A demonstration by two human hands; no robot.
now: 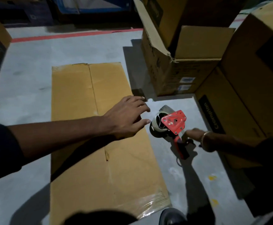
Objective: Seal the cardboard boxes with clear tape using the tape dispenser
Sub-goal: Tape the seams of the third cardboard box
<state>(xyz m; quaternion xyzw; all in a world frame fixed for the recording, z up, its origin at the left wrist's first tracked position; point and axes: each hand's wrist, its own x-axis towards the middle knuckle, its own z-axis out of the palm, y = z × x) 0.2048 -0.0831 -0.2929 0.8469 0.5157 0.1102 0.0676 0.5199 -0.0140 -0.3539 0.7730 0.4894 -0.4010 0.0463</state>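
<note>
Tape dispenser (171, 125) lies on the floor (35, 75), between the flattened box (96, 127) and stacked boxes (246, 98). Your right hand (193, 135) touches its handle; whether it grips is unclear. Left hand (126, 117) hovers spread, holding nothing. Wrap the handle fully before lifting.

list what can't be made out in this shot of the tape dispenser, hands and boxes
Head view only:
- Right hand: motion-blurred at the tape dispenser handle, so its grip is unclear.
- Tape left on the roll: hidden by the red side plate.
- Open box contents: hidden by its walls and flaps.
- Right box label: dim, blurred, unreadable.
- Left hand: whether it touches the flattened cardboard is unclear.
</note>
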